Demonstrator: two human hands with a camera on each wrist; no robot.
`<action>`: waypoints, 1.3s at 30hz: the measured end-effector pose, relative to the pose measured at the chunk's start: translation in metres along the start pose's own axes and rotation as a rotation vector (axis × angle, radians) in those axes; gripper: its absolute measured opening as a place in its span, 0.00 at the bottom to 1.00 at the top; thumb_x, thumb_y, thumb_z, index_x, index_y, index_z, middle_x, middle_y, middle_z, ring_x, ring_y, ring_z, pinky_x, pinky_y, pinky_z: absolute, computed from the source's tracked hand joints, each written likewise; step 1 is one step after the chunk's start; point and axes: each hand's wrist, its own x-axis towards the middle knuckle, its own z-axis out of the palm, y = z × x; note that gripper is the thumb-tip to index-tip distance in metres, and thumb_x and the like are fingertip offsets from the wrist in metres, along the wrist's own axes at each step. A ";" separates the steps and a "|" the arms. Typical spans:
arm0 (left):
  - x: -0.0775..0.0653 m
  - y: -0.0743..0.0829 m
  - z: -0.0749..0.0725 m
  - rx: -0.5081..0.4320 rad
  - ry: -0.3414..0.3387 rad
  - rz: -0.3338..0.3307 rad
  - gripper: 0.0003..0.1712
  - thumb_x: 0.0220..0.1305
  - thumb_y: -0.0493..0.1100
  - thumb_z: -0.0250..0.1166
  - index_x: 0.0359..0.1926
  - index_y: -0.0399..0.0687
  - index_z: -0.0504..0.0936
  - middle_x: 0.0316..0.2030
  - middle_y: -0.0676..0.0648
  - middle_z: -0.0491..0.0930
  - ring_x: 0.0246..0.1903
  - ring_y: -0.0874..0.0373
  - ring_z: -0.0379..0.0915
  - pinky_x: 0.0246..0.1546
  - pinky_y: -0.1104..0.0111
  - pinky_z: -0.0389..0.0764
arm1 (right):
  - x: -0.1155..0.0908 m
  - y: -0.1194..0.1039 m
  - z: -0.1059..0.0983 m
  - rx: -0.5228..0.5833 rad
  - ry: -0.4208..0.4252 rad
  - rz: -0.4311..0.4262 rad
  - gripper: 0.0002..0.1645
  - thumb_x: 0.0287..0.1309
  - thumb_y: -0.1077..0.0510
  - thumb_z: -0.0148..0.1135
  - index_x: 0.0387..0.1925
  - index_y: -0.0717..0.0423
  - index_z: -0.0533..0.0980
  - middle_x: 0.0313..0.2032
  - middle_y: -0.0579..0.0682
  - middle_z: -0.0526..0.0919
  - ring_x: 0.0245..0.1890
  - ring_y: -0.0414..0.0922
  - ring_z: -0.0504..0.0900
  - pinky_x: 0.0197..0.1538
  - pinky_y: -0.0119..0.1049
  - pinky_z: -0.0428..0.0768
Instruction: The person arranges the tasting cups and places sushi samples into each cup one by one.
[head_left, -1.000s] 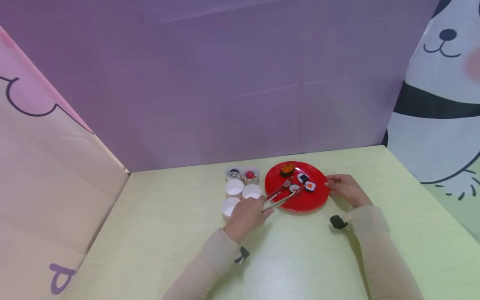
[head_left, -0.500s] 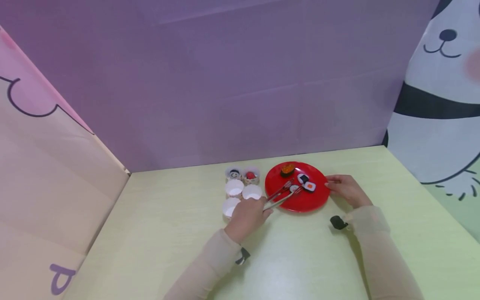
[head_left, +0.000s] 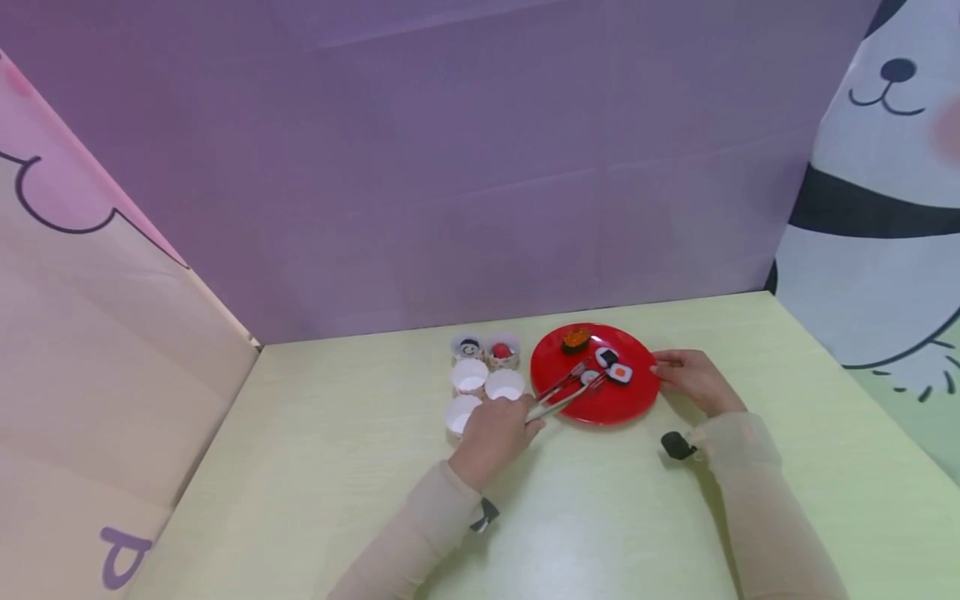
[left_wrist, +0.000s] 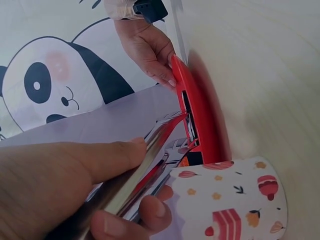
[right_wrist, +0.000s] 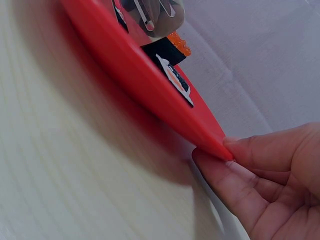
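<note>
My left hand (head_left: 495, 433) grips metal tongs (head_left: 557, 407), thumb on one side and fingers on the other in the left wrist view. The slotted tong ends reach over the red plate (head_left: 626, 404), one on each side of a small round white toy sushi piece (head_left: 589, 377). My right hand (head_left: 696, 382) pinches the plate's right rim, thumb above and fingers below, as the right wrist view shows. Also on the plate lie a white piece with an orange centre (head_left: 619, 373), a black-and-white rice ball piece (head_left: 606, 358) and an orange-topped roe piece (head_left: 576, 340).
Several white paper cups (head_left: 470, 374) stand left of the plate, partly behind my left hand. One back cup holds a red piece (head_left: 501, 351), another a black-and-white piece (head_left: 469, 346). A purple wall (head_left: 450, 208) rises behind the table (head_left: 330, 433).
The tong ends have drawn slightly closer together around the round white sushi piece. My right hand and the plate stay where they were.
</note>
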 end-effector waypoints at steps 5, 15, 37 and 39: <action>-0.001 -0.001 -0.002 -0.001 0.004 0.016 0.18 0.62 0.55 0.62 0.45 0.49 0.79 0.18 0.52 0.70 0.17 0.59 0.64 0.17 0.73 0.64 | -0.001 0.000 0.000 0.005 0.004 -0.006 0.29 0.68 0.58 0.49 0.63 0.74 0.60 0.59 0.69 0.67 0.42 0.42 0.79 0.48 0.34 0.79; -0.005 -0.006 -0.001 0.024 0.060 0.027 0.16 0.61 0.55 0.63 0.41 0.49 0.79 0.16 0.53 0.68 0.15 0.60 0.62 0.15 0.72 0.64 | -0.002 0.004 0.000 0.011 0.004 -0.040 0.29 0.68 0.59 0.50 0.62 0.76 0.59 0.58 0.71 0.68 0.39 0.39 0.79 0.46 0.33 0.79; -0.022 -0.036 -0.012 0.059 0.137 -0.019 0.18 0.60 0.55 0.63 0.41 0.47 0.79 0.23 0.47 0.76 0.18 0.54 0.71 0.16 0.65 0.69 | 0.003 0.005 0.000 -0.007 0.002 -0.014 0.29 0.68 0.57 0.49 0.64 0.72 0.60 0.59 0.69 0.69 0.41 0.41 0.80 0.47 0.33 0.79; -0.024 -0.039 -0.013 0.050 0.143 -0.029 0.17 0.60 0.55 0.63 0.41 0.48 0.78 0.21 0.47 0.76 0.17 0.54 0.70 0.15 0.65 0.68 | 0.003 0.005 -0.001 -0.011 0.001 -0.017 0.29 0.68 0.57 0.49 0.64 0.72 0.60 0.59 0.69 0.69 0.41 0.42 0.80 0.47 0.33 0.79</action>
